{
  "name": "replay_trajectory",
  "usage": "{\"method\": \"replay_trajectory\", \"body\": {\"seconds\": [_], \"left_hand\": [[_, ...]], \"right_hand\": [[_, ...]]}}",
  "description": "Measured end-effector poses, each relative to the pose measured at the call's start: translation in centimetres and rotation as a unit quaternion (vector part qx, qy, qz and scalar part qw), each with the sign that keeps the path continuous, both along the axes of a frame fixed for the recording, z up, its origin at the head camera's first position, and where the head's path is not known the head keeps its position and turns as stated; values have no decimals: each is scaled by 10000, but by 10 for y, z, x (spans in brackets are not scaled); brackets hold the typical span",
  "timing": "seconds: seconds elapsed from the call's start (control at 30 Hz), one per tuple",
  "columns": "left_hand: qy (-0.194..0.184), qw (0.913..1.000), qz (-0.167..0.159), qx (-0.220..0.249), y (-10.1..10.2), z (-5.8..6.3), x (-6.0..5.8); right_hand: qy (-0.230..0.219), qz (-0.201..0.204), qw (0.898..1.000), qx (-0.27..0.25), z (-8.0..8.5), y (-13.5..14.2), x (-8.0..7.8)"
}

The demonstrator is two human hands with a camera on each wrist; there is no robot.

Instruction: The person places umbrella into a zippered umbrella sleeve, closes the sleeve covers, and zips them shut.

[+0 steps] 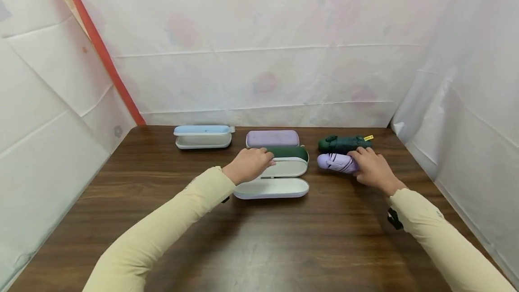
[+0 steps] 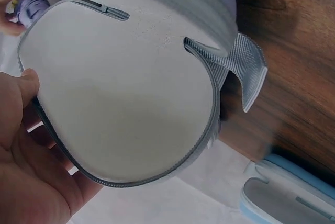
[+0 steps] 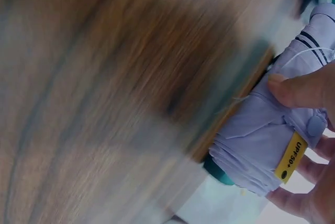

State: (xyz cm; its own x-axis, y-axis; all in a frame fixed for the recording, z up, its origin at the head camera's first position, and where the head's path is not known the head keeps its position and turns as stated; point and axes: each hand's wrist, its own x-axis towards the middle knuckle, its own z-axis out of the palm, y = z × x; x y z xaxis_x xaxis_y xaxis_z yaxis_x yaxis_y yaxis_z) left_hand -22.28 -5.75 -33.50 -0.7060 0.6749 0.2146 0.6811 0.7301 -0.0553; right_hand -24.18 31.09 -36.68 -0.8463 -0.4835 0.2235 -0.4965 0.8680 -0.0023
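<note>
My left hand (image 1: pixel 252 164) grips the raised lid (image 2: pixel 125 93) of an open zip case, thumb on the white lining and fingers behind. The case's lower half (image 1: pixel 271 189) lies on the table, white inside and pale lavender outside. Directly behind the lid shows a dark green rounded case part (image 1: pixel 285 152), partly hidden by the hand. To the right, my right hand (image 1: pixel 375 169) holds a folded lavender umbrella (image 1: pixel 337 162), its yellow UPF50+ tag (image 3: pixel 291 157) showing between thumb and fingers. A folded dark green umbrella (image 1: pixel 343 143) lies just behind it.
Farther back on the brown wooden table (image 1: pixel 284 247) sits a lavender case (image 1: pixel 272 138). An open light blue case (image 1: pixel 202 137) stands at the back left. White sheeting (image 1: pixel 263 35) hangs behind the table and along both sides.
</note>
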Motion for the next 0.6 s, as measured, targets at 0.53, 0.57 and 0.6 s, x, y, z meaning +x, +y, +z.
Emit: {"method": "replay_trajectory", "body": {"seconds": [0.53,0.57,0.6], "left_hand": [[168,9997,-26,198,-2,-15,-2],[141,9997,-26,201,-1,-15,-2],[104,9997,-20,198,-1,-16,-1]], "right_hand": [[-188,824,9963,-165,25,-53,38],[-226,855,9960,-140,27,-59,40],[-254,872,9958,-91,27,-65,41]]}}
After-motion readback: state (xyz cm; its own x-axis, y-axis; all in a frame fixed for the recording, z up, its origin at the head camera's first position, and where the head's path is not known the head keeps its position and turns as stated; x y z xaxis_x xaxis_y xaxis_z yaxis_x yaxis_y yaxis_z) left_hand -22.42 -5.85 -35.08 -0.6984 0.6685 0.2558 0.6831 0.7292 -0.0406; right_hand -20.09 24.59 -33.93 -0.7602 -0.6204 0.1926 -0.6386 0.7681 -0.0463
